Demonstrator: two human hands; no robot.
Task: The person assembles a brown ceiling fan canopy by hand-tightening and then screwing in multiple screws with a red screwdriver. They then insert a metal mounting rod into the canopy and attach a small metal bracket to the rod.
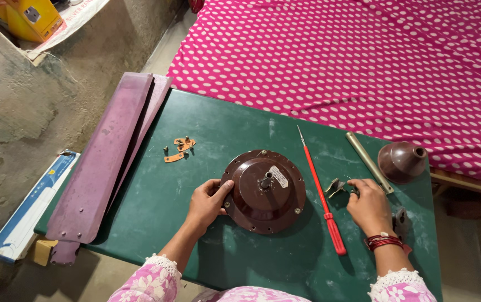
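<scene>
On the green bench (195, 140), near the middle, sits a round brown fan motor (264, 191) with a short metal stick poking up from its top. The left hand (207, 202) rests on the motor's left edge, with the fingers (222, 189) curled over the rim and holding it. The right hand (369, 204) lies flat on the bench to the right, and its fingers (355, 187) are closed around a small grey metal piece (335, 186). Between the motor and the right hand lies a red screwdriver (324, 204), its thin tip pointing away from the person. A metal rod (369, 162) and a brown cone-shaped cup (401, 161) lie just past the right hand. Some little copper bits and screws (179, 148) sit to the upper left of the motor. Long purple fan blades (103, 168) lie stacked along the bench's left edge. A pink bed cover with white dots (363, 61) is behind the bench.
</scene>
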